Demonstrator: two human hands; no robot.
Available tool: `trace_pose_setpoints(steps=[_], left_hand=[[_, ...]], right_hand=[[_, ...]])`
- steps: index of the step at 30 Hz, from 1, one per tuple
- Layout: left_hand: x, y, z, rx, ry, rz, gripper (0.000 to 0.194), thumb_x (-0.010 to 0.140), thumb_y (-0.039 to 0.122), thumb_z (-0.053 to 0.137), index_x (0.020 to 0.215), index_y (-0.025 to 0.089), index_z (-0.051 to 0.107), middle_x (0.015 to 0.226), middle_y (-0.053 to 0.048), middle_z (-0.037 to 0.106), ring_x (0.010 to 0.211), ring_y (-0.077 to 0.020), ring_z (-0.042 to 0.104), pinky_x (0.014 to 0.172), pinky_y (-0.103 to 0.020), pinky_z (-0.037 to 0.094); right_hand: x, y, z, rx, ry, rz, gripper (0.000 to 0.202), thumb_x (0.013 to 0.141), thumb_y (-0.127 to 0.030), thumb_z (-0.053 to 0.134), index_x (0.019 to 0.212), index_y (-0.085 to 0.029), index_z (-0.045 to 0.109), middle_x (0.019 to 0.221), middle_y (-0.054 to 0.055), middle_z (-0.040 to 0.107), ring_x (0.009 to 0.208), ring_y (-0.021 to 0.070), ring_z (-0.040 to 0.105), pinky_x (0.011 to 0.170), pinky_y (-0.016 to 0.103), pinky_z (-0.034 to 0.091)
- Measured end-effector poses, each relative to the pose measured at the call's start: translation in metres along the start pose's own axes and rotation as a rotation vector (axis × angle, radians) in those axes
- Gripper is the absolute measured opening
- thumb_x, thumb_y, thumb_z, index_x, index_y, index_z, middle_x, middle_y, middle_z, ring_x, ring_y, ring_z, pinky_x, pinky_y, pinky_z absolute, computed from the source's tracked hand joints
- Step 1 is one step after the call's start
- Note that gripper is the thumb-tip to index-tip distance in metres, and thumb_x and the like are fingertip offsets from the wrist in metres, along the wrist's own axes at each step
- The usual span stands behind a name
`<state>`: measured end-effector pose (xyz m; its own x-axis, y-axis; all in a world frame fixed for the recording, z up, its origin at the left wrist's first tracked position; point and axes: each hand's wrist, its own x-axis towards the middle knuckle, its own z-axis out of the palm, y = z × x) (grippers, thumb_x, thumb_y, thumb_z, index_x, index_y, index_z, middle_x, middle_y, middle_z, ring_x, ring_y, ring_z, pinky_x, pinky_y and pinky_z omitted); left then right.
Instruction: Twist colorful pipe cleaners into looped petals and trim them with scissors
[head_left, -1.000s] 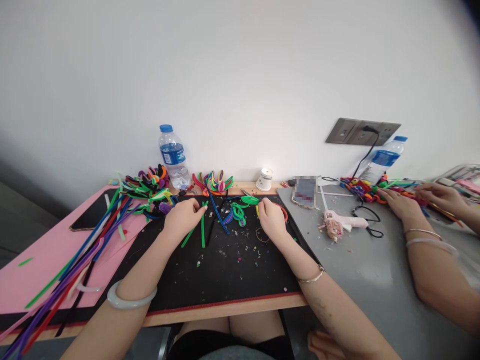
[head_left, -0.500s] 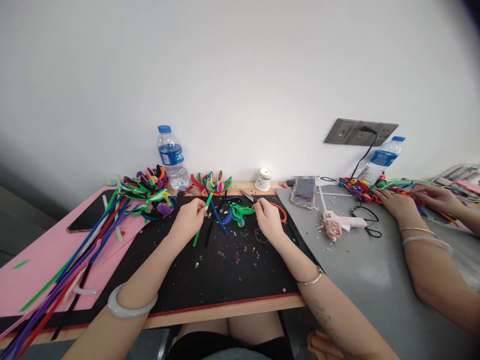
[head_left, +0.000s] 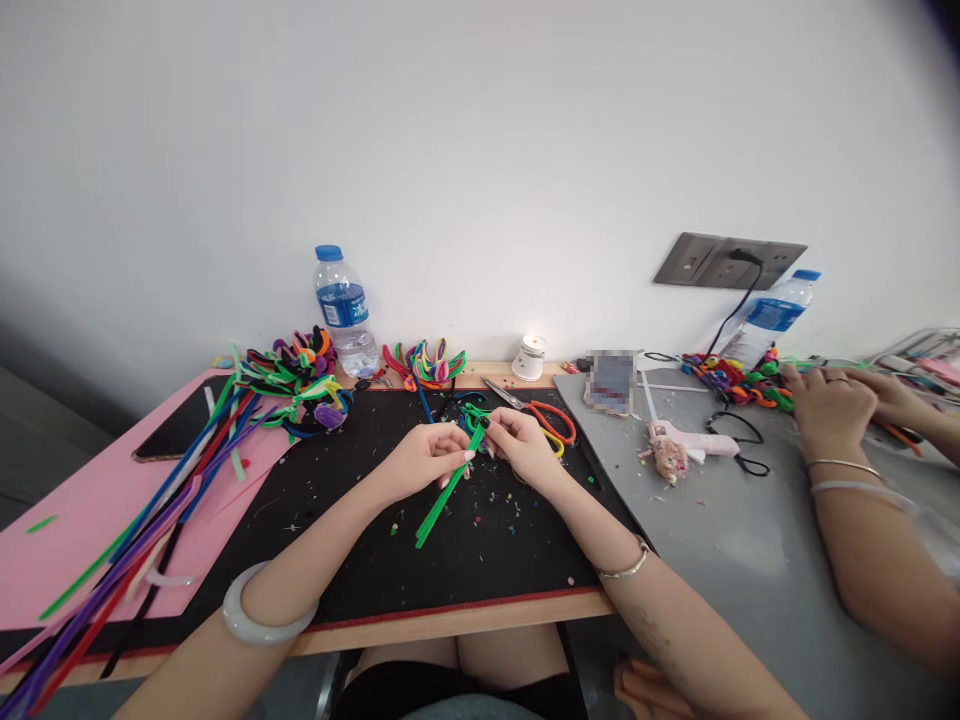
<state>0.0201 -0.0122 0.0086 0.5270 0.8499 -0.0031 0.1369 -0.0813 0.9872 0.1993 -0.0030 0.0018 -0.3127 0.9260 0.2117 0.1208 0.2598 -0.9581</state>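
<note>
Currently, left hand [head_left: 429, 460] and right hand [head_left: 519, 450] both pinch green pipe cleaners [head_left: 441, 507] over the black mat [head_left: 352, 560]; loose ends slant toward the desk's [head_left: 450, 628] front edge. Orange-handled scissors [head_left: 511, 399] lie near its back edge, right of centre.

The pale wooden counter [head_left: 450, 624] has a big black mat [head_left: 352, 570] with a red edge on it. Behind it, on bare wood, stand a clear plastic bottle [head_left: 345, 305] with a blue cap and a small white cup [head_left: 529, 360], wide end down.
</note>
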Motion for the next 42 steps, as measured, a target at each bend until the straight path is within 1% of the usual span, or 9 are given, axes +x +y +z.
trace_pose_setpoints(steps=[5,10,15,19,21,25,28,32,42], left_hand=[[0.0007,-0.0014,0.0002,0.061,0.005,-0.035,0.029,0.073,0.038,0.057,0.085,0.012,0.056,0.058,-0.001,0.059,0.039,-0.0064,0.044,0.042,-0.020,0.034],[0.0003,0.0021,0.0022,0.086,-0.005,-0.041,0.029,0.074,0.041,0.055,0.077,0.013,0.055,0.055,0.000,0.059,0.038,-0.0065,0.043,0.041,-0.019,0.034],[0.0005,0.0020,0.0040,0.122,0.034,-0.052,0.030,0.073,0.043,0.054,0.073,0.013,0.054,0.054,0.000,0.057,0.038,-0.0072,0.044,0.040,-0.020,0.035],[0.0000,-0.0002,0.0049,0.151,0.048,-0.024,0.027,0.074,0.041,0.054,0.071,0.014,0.053,0.053,0.002,0.052,0.040,-0.0072,0.044,0.041,-0.020,0.036],[-0.0004,-0.0010,0.0052,0.150,0.030,-0.013,0.026,0.075,0.040,0.053,0.070,0.015,0.052,0.052,0.004,0.049,0.040,-0.0072,0.044,0.042,-0.020,0.036],[-0.0003,0.0001,0.0056,0.136,0.023,0.010,0.024,0.076,0.038,0.052,0.070,0.015,0.050,0.052,0.005,0.047,0.041,-0.0063,0.044,0.043,-0.019,0.035],[0.0002,0.0013,0.0057,0.129,0.022,0.007,0.024,0.076,0.038,0.052,0.070,0.015,0.049,0.053,0.006,0.046,0.041,-0.0062,0.044,0.043,-0.019,0.035],[0.0006,0.0001,0.0050,0.136,0.022,-0.011,0.025,0.076,0.039,0.052,0.071,0.015,0.052,0.051,0.006,0.045,0.041,-0.0072,0.045,0.043,-0.020,0.036],[-0.0010,0.0015,0.0055,0.210,0.029,-0.032,0.027,0.073,0.042,0.055,0.068,0.015,0.055,0.044,0.006,0.044,0.038,-0.0081,0.044,0.042,-0.020,0.034]], right_hand=[[0.0001,-0.0010,-0.0020,-0.039,-0.024,-0.030,0.023,0.081,-0.031,0.047,0.063,-0.017,0.047,0.052,-0.004,0.044,0.048,0.0080,0.038,0.049,0.021,0.031],[-0.0015,-0.0055,-0.0018,-0.102,-0.026,-0.014,0.023,0.078,-0.027,0.046,0.058,-0.016,0.046,0.050,-0.005,0.040,0.047,0.0076,0.034,0.047,0.021,0.028],[-0.0019,-0.0067,-0.0020,-0.205,0.009,-0.032,0.027,0.077,-0.025,0.043,0.051,-0.017,0.038,0.051,-0.004,0.036,0.050,0.0078,0.032,0.049,0.021,0.028],[-0.0019,-0.0061,-0.0019,-0.264,0.024,-0.061,0.030,0.077,-0.025,0.042,0.051,-0.017,0.032,0.051,-0.005,0.031,0.050,0.0075,0.030,0.049,0.021,0.026],[-0.0014,-0.0063,-0.0017,-0.273,0.018,-0.071,0.029,0.078,-0.026,0.043,0.052,-0.017,0.035,0.052,-0.005,0.033,0.050,0.0074,0.031,0.049,0.021,0.027],[0.0004,-0.0049,-0.0016,-0.128,-0.019,-0.016,0.014,0.078,-0.028,0.048,0.070,-0.016,0.048,0.055,-0.005,0.043,0.048,0.0068,0.037,0.046,0.019,0.030],[0.0012,-0.0028,-0.0014,0.035,-0.094,0.090,0.016,0.077,-0.032,0.051,0.081,-0.017,0.048,0.056,-0.005,0.049,0.039,0.0054,0.037,0.038,0.018,0.028],[0.0011,-0.0022,-0.0007,0.114,-0.149,0.139,0.017,0.074,-0.032,0.054,0.073,-0.017,0.046,0.055,-0.004,0.053,0.035,0.0044,0.038,0.034,0.016,0.027],[0.0008,0.0027,-0.0019,0.078,-0.184,0.165,0.024,0.074,-0.033,0.055,0.062,-0.017,0.042,0.050,-0.004,0.056,0.034,0.0038,0.038,0.034,0.015,0.028]])
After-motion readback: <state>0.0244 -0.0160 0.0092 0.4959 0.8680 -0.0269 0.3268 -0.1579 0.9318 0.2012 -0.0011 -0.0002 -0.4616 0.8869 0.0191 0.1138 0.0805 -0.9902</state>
